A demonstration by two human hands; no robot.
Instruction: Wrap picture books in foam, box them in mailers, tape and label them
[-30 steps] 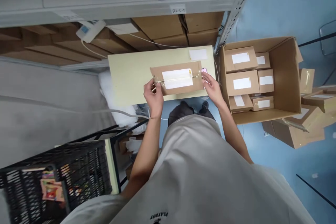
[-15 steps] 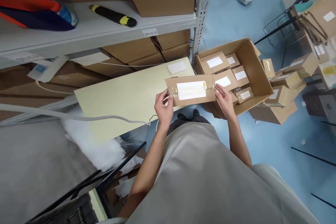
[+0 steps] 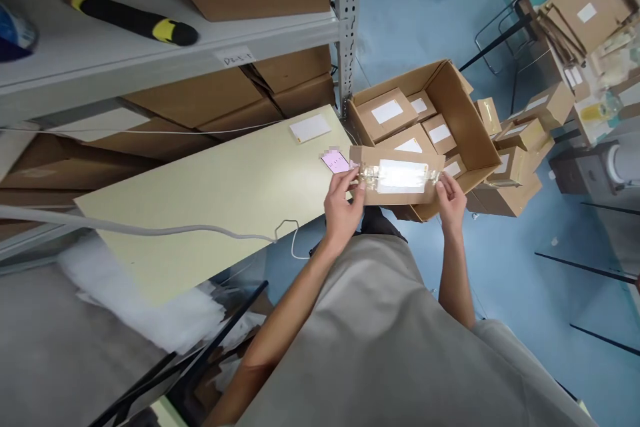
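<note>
Taped parcel is in both hands, the left grip clamped on its 9 o'clock end, the right grip pinching its 3 o'clock end. The counter lies toward 9 o'clock; the open carton, partly covered, toward 1 o'clock.

Single head cam, wide, looking forward and steeply down over the shirt, which is closest; held box mid-range, tabletop slanting leftward, shelf upper left, floor right.
</note>
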